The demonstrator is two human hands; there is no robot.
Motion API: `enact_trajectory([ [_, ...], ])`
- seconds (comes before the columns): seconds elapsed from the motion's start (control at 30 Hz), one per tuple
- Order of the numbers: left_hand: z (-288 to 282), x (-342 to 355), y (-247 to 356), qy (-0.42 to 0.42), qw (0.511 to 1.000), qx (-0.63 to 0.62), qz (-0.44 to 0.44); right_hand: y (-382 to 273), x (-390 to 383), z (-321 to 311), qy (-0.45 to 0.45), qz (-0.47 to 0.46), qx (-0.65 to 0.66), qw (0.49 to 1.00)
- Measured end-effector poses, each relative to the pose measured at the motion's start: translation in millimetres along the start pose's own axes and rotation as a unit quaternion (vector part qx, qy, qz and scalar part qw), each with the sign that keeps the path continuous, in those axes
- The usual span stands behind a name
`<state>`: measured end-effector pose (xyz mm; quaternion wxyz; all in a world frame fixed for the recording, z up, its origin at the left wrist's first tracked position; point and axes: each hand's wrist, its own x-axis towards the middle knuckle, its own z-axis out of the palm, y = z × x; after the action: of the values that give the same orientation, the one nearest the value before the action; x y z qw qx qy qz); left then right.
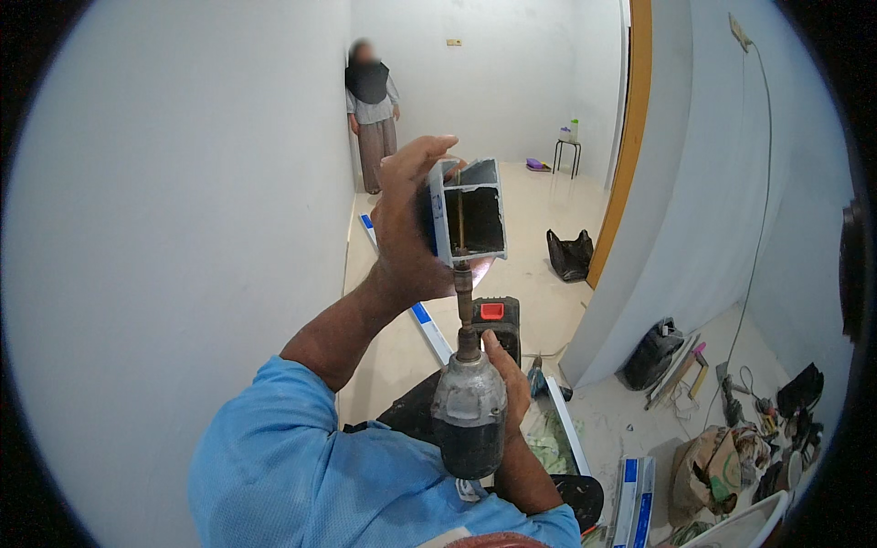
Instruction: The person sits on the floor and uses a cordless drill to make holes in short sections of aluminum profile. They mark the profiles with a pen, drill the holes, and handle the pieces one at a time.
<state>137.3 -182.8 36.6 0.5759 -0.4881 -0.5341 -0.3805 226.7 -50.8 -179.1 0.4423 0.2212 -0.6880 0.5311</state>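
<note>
White walls enclose a bright room with a glossy cream floor. An orange-brown door frame stands on the right, and beyond it tools and bags crowd a lower corner. At the far end a person in a dark top layer and loose trousers stands against the wall. Close to me, in the middle of the view, is a power driver with a grey nose and black rear housing, its nose pointing up and away from me. Just above it, near the centre, is a hollow metal profile, its open end facing me and a thin wall dividing it inside. My left hand is clamped around the profile's left side, some fingers hidden behind it. My right hand is wrapped around the driver's handle; I cannot tell whether a finger presses the trigger. A long bit holder reaches from the nose to the profile's lower wall. Smallest is a slim brass-coloured shaft upright inside the hollow, probably a screw or drill bit. To do this well, I judge, the driver should line up with that shaft, pushing steadily at low speed, with the profile gripped firmly against twisting and my left fingertips clear of the shaft's exit.
</note>
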Motion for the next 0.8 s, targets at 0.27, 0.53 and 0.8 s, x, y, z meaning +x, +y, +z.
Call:
enact_trajectory([
  [0.27, 12, -3, -10, -0.019, 1.0, 0.001, 0.017, -37, 20, -15, -0.009, 0.361, 0.439, 0.823],
  [0.53, 48, 27, -17, 0.014, 0.994, 0.046, 0.094, -73, 62, -33, 0.071, 0.412, 0.698, 0.582],
  [0.8, 83, 28, -8, -0.005, 0.997, -0.006, 0.074, -55, 62, -50, 0.099, 0.385, 0.712, 0.578],
])
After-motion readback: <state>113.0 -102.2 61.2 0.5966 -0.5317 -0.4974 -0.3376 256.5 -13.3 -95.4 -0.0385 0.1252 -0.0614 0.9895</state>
